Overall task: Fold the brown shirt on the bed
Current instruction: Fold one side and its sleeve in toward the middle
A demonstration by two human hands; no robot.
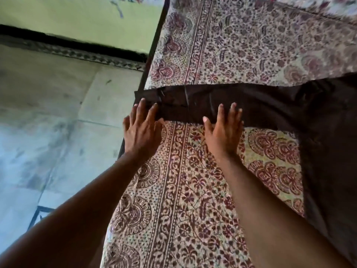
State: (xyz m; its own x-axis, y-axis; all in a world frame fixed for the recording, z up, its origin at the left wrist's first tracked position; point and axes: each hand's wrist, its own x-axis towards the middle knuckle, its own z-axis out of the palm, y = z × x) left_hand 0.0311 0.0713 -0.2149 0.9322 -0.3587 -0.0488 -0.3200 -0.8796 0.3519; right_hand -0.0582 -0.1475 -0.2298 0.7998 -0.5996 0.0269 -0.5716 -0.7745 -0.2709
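The brown shirt lies spread on the bed, its body at the right edge of view. One long sleeve stretches left across the patterned bedsheet, and its cuff reaches the bed's left edge. My left hand rests flat at the cuff end, fingers spread, fingertips on the cloth. My right hand presses flat on the sleeve's near edge farther right, fingers apart. Neither hand grips the fabric.
The bed's dark frame edge runs up the middle of view. Left of it is a pale tiled floor and a green wall with a dark skirting. The floral bedsheet extends on both sides of the sleeve.
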